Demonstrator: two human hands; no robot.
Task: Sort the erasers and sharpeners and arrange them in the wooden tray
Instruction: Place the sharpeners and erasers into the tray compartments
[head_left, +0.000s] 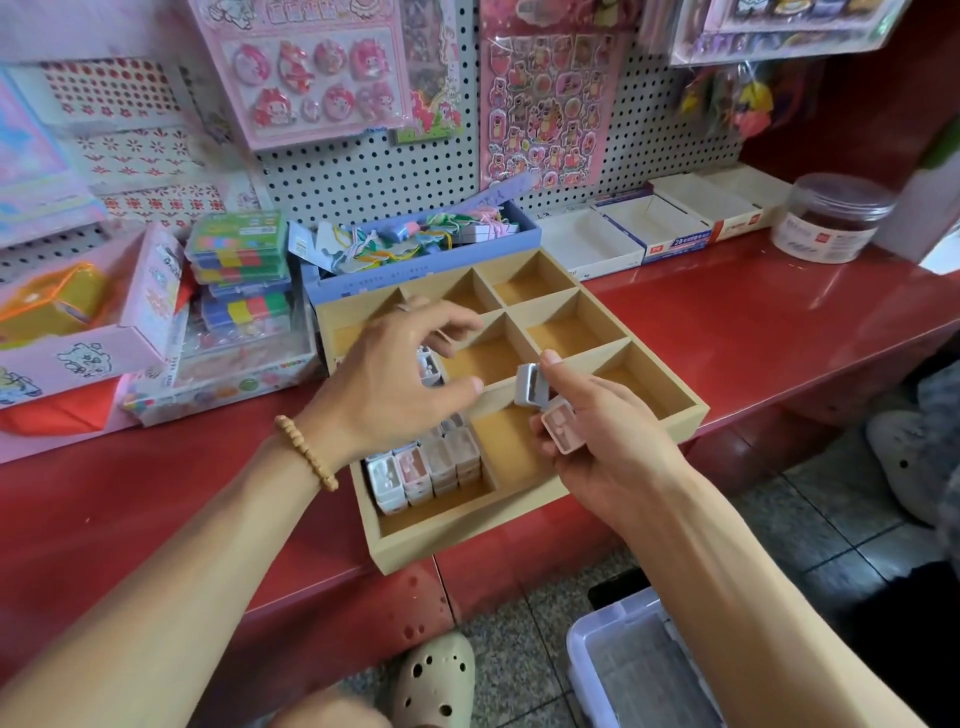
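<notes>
A wooden tray (670, 415) with several compartments lies on the red shelf. Its near-left compartment holds rows of small white and pink sharpeners (421, 467). My right hand (602, 441) hovers over the tray's near side and pinches a grey sharpener (531, 384) and a pink sharpener (558, 423). My left hand (400, 379) hovers over the middle-left compartment with fingers spread and loosely curled, holding nothing that I can see. A few more sharpeners (428, 364) show beneath its fingers.
A blue box of colourful clips (415, 244) stands behind the tray. Stacked cases (239, 270) and pink boxes (78, 332) crowd the left. Empty white cartons (649, 223) and a clear jar (831, 218) sit at the back right. A plastic bin (634, 665) is on the floor.
</notes>
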